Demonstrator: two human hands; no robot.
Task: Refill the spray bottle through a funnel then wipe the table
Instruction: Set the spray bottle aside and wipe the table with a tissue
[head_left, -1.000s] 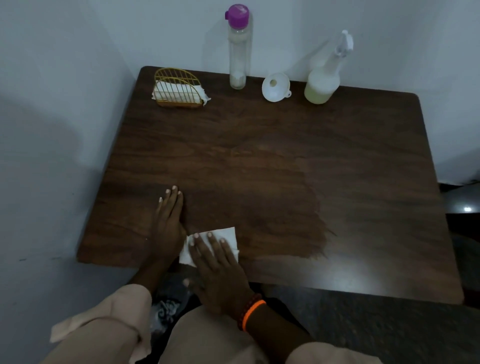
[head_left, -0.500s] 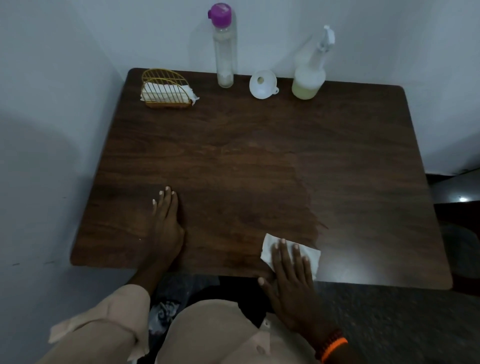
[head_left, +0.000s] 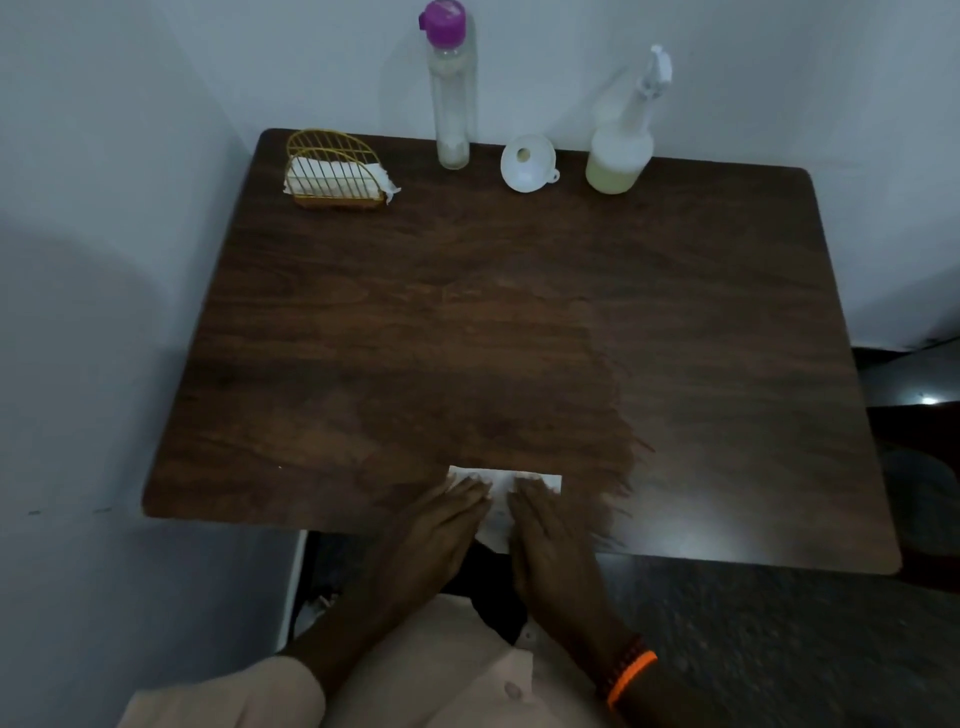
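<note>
1. A gold wire napkin holder (head_left: 332, 171) stands at the far left corner of the dark wood-grain bench (head_left: 727, 322), with folded white napkins tucked inside it.
2. Just right of it, against the wall, a tall clear plastic bottle with a purple cap (head_left: 451, 88) stands upright; only a little pale liquid shows at its bottom.
3. Next comes a small white plastic funnel (head_left: 527, 163), lying on the bench between the two bottles and apart from both.
4. At the far right of the row, the clear spray bottle with a white trigger head (head_left: 621, 135) stands upright with its head on, and pale yellowish liquid fills its lower part. Judging by this, the refill is done.
5. At the near edge, the left hand (head_left: 436, 525) lies flat on the left part of a white paper napkin (head_left: 501, 499), fingers straight and together, pressing down and pinching nothing.
6. The right hand (head_left: 550, 535), an orange band at its wrist, presses the napkin's right part in the same flat way.
7. A darker, streaked patch spreads from the bench's middle to just right of the hands, seemingly the damp, wiped area, so the wiping step is in hand.
8. The right third of the bench looks lighter and probably untouched; the next move likely calls for sliding the napkin rightward under steady downward pressure, keeping it from slipping off the near edge.
</note>
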